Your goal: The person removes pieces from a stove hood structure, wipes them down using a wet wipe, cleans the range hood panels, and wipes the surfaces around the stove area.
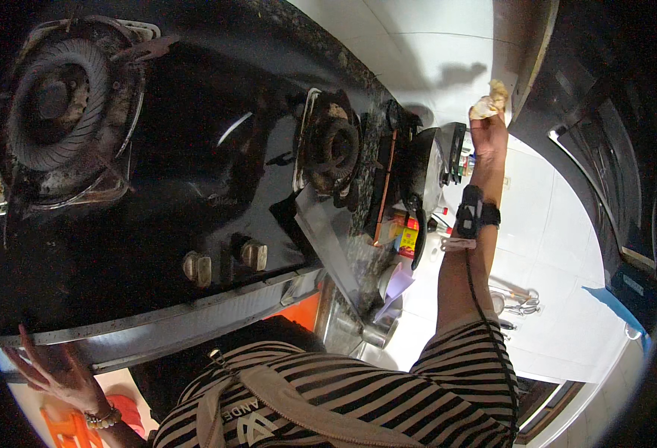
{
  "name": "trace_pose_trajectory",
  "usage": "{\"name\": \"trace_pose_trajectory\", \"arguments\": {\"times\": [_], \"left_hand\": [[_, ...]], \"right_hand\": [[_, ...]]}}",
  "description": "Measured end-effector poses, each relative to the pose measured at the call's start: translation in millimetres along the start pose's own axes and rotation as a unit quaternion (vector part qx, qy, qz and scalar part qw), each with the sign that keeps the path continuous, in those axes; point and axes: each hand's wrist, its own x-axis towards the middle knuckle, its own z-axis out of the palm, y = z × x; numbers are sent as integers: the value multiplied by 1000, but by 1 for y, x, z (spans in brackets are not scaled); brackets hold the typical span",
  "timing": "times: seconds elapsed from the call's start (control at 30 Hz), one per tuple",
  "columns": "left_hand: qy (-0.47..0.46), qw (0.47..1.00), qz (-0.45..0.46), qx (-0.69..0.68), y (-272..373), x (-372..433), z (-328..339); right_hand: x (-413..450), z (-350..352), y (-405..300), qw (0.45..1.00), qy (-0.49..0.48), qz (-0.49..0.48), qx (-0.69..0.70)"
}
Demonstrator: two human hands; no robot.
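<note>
My right hand (488, 137) is raised at the end of an outstretched arm, its fingers closed on a crumpled yellowish-white cloth or paper (485, 106). It is held up near the white wall and the edge of the dark range hood (591, 151). A black device is strapped to that forearm. At the lower left, my left hand (62, 378) has its fingers spread and nothing in them, beside the front edge of the black gas stove (194, 145); whether it touches the edge I cannot tell. A large burner (56, 103) and a smaller burner (334, 145) show on the stove, both without a pot.
Two stove knobs (252, 256) sit near the front edge. Beyond the smaller burner stand a pan (429, 168) with a black handle, a yellow-and-red box (408, 241) and a purple container (398, 283). Utensils (521, 302) hang on the wall. An orange stool (70, 428) is below my left hand.
</note>
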Motion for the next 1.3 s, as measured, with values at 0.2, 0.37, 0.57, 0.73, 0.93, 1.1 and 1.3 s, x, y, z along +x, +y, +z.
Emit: {"name": "trace_pose_trajectory", "arguments": {"times": [0.2,0.37,0.57,0.73,0.93,1.1,1.3], "left_hand": [[-30,998,-52,-18,16,15,-18],[-38,973,-91,-209,11,20,-36],[38,969,-140,-198,6,39,-60],[-52,844,-169,-506,64,103,-64],[-191,658,-21,-728,146,170,-85],[-220,562,-31,-797,163,179,-75],[-79,756,66,-646,167,186,-81]], "right_hand": [[-71,76,20,989,-93,76,-83],[-115,123,20,965,-214,97,-120],[-183,184,0,880,-390,63,-262],[-243,228,-19,845,-515,-11,-143],[-293,266,-36,801,-573,-80,-154],[-303,264,-35,847,-506,-44,-156],[-293,264,-5,856,-471,16,-213]]}}
